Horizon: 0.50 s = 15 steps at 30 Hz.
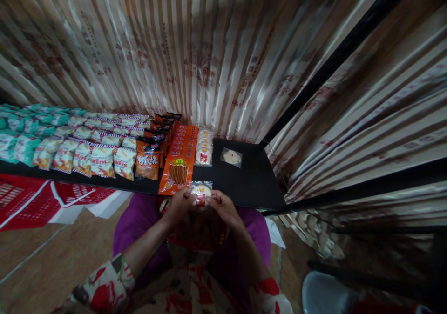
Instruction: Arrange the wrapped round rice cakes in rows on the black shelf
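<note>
Both my hands hold one clear packet with a round white cake [201,192] just above the near edge of the black shelf [251,183]. My left hand [180,205] grips its left side with curled fingers. My right hand [223,206] pinches its right side. Beyond it, a row of the same cake packets [204,147] lies next to long orange snack packs [180,158]. A single cake packet [231,157] lies alone on the shelf to the right.
Rows of snack bags [84,153] and teal packets [21,135] fill the shelf's left part. A red basket [42,197] sits below on the floor. Striped curtain [195,49] hangs behind, with black frame bars [335,58] at right. A grey stool [324,293] stands at lower right.
</note>
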Available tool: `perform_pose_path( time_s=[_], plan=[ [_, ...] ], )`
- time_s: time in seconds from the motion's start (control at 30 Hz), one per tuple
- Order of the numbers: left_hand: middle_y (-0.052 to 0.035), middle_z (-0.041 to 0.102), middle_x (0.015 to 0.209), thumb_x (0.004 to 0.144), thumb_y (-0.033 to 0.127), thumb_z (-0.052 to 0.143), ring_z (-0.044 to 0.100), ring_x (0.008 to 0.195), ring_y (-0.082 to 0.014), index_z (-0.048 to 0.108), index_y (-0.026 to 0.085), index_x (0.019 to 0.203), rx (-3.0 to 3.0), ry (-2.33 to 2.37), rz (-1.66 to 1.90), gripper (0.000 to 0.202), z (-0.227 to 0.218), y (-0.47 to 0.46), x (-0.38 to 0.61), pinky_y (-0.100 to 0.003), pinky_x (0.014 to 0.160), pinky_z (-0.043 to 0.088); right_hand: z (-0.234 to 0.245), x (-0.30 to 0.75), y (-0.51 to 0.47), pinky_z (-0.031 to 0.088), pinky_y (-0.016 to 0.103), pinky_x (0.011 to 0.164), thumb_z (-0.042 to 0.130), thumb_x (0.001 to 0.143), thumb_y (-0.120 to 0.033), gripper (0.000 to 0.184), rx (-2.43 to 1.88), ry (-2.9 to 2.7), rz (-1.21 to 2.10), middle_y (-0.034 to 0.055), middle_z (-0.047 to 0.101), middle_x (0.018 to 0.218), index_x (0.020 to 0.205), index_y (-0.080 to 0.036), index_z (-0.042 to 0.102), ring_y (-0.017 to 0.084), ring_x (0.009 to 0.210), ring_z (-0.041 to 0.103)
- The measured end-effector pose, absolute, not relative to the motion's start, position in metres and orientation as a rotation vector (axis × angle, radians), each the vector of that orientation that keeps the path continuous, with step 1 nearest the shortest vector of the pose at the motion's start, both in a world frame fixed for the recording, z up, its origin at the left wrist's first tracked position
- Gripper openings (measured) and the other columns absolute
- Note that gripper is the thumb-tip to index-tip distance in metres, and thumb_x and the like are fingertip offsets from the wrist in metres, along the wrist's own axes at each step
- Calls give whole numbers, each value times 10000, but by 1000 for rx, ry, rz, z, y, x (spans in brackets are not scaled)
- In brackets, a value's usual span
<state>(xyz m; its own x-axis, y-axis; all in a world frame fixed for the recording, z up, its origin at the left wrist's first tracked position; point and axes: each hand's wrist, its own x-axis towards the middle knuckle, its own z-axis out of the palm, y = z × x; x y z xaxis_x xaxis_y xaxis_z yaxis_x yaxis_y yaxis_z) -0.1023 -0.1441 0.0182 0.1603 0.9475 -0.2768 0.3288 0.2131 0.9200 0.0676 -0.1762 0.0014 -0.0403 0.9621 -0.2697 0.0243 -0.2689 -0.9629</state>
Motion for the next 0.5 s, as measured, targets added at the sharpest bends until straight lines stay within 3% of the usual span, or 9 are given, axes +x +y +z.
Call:
perform_pose_path(
  time_s=[0.37, 0.5],
  plan=[
    [-13, 622, 761, 743, 227, 496, 568, 725, -143, 606, 142, 827, 1427, 1424, 686, 162, 7, -127, -90, -222, 644, 430, -14, 70, -165, 509, 305, 699, 628, 674, -425, 331, -1447, -1040, 1237, 37, 695, 825, 907, -190, 633, 194, 757, 639],
    [-4, 609, 728, 766, 193, 475, 560, 691, -124, 615, 139, 866, 1439, 1410, 675, 180, 5, -120, -82, -206, 616, 438, -18, 76, -155, 509, 295, 678, 612, 680, -415, 332, -1489, -1056, 1157, 29, 696, 805, 918, -186, 646, 185, 725, 635]
  ],
)
